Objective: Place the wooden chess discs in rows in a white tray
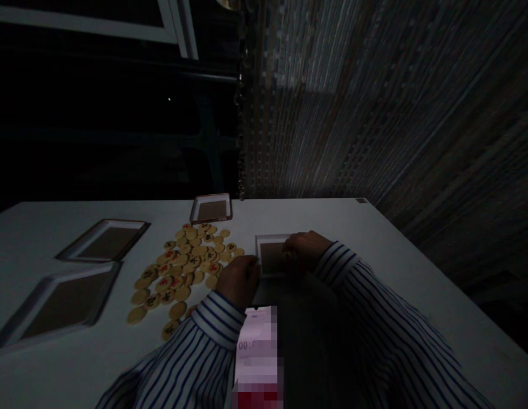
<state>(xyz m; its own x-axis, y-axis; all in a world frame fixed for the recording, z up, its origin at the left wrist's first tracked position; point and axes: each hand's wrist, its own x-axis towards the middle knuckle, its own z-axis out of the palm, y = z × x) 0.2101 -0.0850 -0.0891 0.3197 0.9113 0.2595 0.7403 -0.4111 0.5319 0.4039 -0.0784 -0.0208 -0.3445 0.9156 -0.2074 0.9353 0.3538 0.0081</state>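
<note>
Pieces [199,250] lie at ten o'clock from our left hand [237,280]. Our right hand [309,249] overlaps the tray [271,258] at three o'clock. Both curl; whether pinching anything, we cannot tell.

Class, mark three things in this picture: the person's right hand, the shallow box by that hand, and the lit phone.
Right hand [307,250]: head view, on the back of the hand.
Box [270,258]: head view, on its brown inside bottom.
Phone [254,329]: head view, on its lit screen.

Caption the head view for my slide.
Round tan wooden-looking discs beside the left hand; right hand at a shallow, white-rimmed rectangular tray.
</note>
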